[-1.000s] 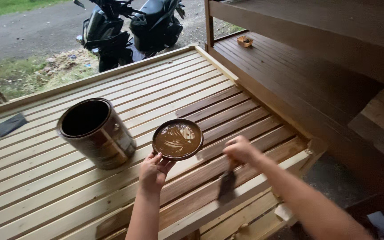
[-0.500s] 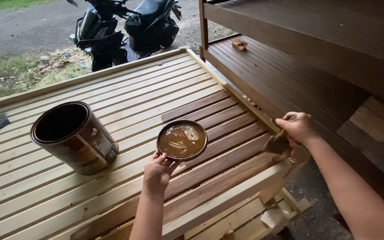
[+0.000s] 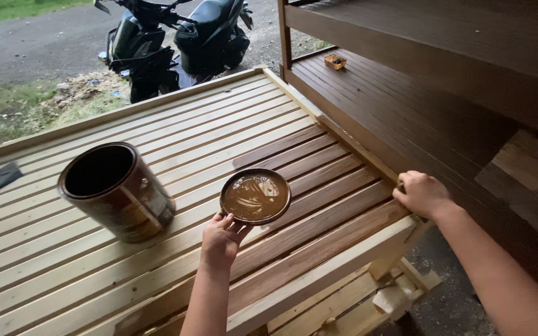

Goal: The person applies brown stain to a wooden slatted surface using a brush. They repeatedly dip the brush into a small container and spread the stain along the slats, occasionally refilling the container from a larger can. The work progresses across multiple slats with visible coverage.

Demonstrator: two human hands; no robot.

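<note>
**A:** What carries everything?

**B:** A slatted wooden platform [image 3: 63, 274]. Most of it is pale, bare wood. The slats toward its right edge are brown, and the colour runs from the middle out to that edge.

**A:** And on it?

**B:** An open round can [image 3: 116, 190] stands left of the middle, dark inside and brown-smeared outside. Its lid [image 3: 255, 196] sits near the middle, underside up and pooled with brown liquid, right where the dark slats begin.

**A:** The hands?

**B:** The left hand [image 3: 222, 239] pinches the lid's near rim. Its thumb and fingertips are closed on the rim and the rest of the hand is loose. The right hand [image 3: 423, 194] is curled into a fist at the platform's right edge, up against the border rail. A dark sliver pokes out by the knuckles, but I cannot tell what it grips.

**A:** So what step is this?

**B:** I'd judge it's mid-coating, with the lid serving as a dish and the right edge being worked.

**A:** What does a further move call for?

**B:** The lid has to stay level, as the liquid is shallow and close to the rim. The pale slats nearer the can are uncoated.
</note>
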